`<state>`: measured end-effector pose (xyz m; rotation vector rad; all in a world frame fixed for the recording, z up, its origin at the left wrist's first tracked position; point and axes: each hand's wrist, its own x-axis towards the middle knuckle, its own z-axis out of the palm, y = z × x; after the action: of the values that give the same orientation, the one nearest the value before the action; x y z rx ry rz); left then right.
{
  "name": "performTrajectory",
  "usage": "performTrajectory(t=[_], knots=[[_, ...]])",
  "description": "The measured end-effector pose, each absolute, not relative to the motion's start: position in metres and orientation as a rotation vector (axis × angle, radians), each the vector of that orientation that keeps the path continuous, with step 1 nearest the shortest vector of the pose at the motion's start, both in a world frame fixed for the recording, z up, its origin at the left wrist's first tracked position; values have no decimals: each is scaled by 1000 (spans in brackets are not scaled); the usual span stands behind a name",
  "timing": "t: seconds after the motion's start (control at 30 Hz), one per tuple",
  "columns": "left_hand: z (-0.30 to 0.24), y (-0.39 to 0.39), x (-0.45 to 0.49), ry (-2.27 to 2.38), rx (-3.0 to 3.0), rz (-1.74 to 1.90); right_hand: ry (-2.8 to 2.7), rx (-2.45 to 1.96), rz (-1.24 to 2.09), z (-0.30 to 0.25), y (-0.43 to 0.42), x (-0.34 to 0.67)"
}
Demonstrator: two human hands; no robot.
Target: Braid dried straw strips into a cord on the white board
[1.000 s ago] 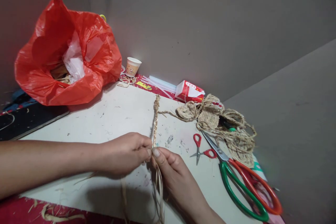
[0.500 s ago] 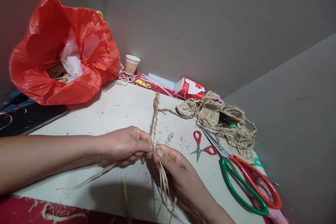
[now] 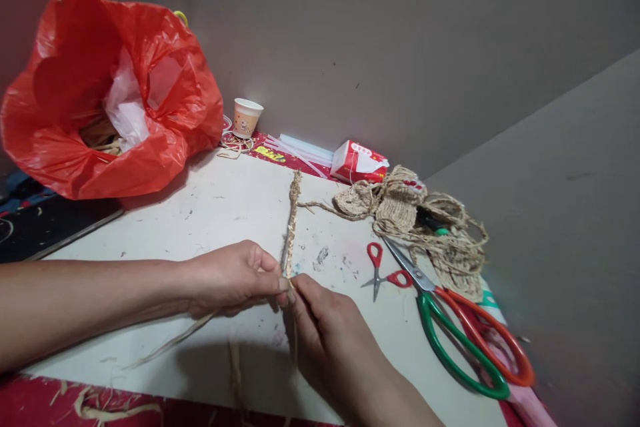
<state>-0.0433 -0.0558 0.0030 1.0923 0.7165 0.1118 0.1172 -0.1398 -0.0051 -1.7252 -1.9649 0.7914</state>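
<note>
A narrow braid of straw-coloured fibre (image 3: 291, 227) runs away from me across the white board (image 3: 200, 220). At its near end my left hand (image 3: 245, 278) pinches the strands between thumb and fingers. My right hand (image 3: 325, 327) meets it there, its fingers closed on the same end; its back faces me and hides most of the loose strands. One pale fibre strand (image 3: 173, 345) trails out below my left wrist toward the lower left. Another strand (image 3: 235, 367) hangs blurred near the front.
A red plastic bag (image 3: 125, 173) stands at back left beside a paper cup (image 3: 247, 119). Small red-handled scissors (image 3: 377, 277), large scissors (image 3: 425, 283) and a heap of braided cord (image 3: 400, 210) lie right. A tissue pack (image 3: 350, 160) sits behind, against the grey wall.
My right hand has rolled over, its back now toward me, and the fan of loose strands that showed beside its thumb is mostly hidden. The left hand keeps its pinch. The view has shifted slightly.
</note>
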Motion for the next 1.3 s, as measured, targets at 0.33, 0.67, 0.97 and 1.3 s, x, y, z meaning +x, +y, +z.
performTrajectory(t=[0.33,0.67,0.97,1.3], knots=[[-5,-63,-41,763,1245,213,-2074,-1872,633,5,-144,122],[0,-68,-41,786,1125,242,-2111,-1765,433,-10,-158,98],[3,-72,-41,795,986,237,-2380,-1720,58,-16,-161,88],[10,-66,-45,766,1162,256,-1405,-1636,597,29,-165,118]])
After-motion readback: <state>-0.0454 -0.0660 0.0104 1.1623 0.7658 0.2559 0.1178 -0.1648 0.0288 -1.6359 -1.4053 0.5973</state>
